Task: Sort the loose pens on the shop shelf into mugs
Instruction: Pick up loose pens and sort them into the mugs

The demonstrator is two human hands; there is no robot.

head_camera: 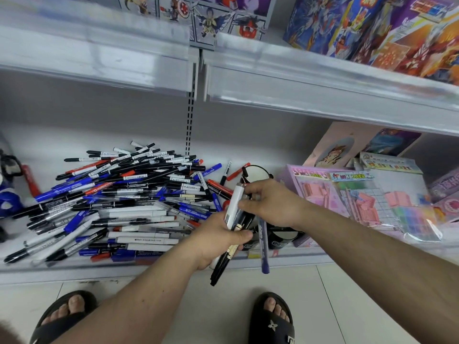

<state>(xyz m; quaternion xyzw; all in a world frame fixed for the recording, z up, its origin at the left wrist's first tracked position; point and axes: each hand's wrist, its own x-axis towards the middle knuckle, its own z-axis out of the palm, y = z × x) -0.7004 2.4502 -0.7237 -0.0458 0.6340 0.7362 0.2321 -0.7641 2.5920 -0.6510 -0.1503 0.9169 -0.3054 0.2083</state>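
Several black-and-white pens (234, 214) (one blue (263, 244)) between both hands (272, 203).

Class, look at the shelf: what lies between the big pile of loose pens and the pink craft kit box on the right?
In the head view, the black mugs, and in front of them both hands: the left hand gripping a bundle of pens, the right hand touching it.

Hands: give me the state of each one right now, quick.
Left hand: gripping a bundle of pens, black ones and one white.
Right hand: fingers pinching the top of that bundle, with a blue pen hanging below it.
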